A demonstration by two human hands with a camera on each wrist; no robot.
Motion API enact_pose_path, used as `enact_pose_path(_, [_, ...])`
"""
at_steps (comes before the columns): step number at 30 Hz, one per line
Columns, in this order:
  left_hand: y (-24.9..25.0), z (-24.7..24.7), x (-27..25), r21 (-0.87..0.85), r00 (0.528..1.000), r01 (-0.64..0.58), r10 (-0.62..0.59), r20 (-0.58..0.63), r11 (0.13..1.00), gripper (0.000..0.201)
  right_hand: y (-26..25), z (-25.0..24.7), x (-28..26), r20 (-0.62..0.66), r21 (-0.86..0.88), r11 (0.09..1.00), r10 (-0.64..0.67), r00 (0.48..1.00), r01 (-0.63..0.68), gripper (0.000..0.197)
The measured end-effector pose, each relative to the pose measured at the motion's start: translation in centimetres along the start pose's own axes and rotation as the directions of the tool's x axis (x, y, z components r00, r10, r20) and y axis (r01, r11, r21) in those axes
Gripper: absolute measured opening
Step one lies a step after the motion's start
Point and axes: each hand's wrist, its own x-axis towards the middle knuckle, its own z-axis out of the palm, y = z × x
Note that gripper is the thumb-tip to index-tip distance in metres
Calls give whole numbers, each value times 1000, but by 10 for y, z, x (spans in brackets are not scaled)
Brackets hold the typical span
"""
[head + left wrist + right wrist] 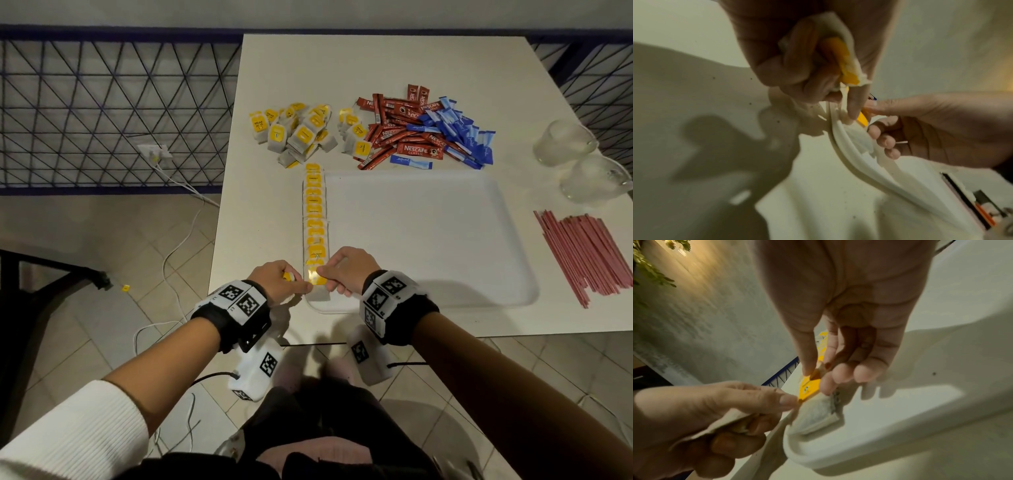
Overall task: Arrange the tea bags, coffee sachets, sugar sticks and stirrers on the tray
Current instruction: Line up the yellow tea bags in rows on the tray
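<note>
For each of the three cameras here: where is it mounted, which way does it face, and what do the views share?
Head: worn on the head, looking down at the table, tray and tea bag row; both forearms show.
Left wrist: looks along the left hand, which grips spare tea bags; the right hand enters from the side.
Right wrist: looks along the right hand's fingers to the tray corner.
Shared: all three show both hands meeting at the nearest tea bag.

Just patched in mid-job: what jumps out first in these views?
A neat column of yellow tea bags runs down the white tray's left edge, where both hands meet at the nearest tea bag. Behind the tray lie loose heaps of tea bags, red coffee sachets and blue sugar sticks; pink stirrers lie to its right.
</note>
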Motion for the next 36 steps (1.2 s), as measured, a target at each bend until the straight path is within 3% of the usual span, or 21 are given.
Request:
enact_pose_path(3, [2, -8, -7, -292, 988, 33, 13, 156, 956, 33, -2, -4, -7, -39, 24, 995, -100, 994, 101, 23])
enact_pose_path(5, [7, -15, -12, -528, 958, 155, 4, 288, 835, 39, -9, -6, -17, 72, 112, 976, -197, 978, 188, 20])
enact_pose_path(7, [8, -24, -15, -660, 921, 269, 12, 389, 701, 43, -16, -6, -28, 226, 168, 959, -263, 938, 228, 20])
enact_pose_path(10, [5, -31, -16, -684, 918, 289, 8, 395, 670, 48, -25, 1, -34, 309, 129, 939, -345, 886, 320, 26])
enact_pose_path(15, [7, -36, -22, -709, 900, 315, 38, 434, 631, 55, -34, 9, -33, 220, 4, 907, -413, 884, 422, 28])
enact_pose_path(24, [9, -36, -25, -720, 845, 370, 109, 524, 588, 61, -35, 13, -29, 94, 27, 906, -423, 901, 423, 17])
enact_pose_path(29, [7, -36, -24, -727, 842, 357, 134, 522, 587, 66, -28, 13, -26, 51, 93, 918, -391, 919, 385, 19])
enact_pose_path(36, [0, -28, -21, -808, 891, 290, 163, 423, 514, 34, -20, 10, -24, -23, 212, 915, -348, 937, 345, 14])
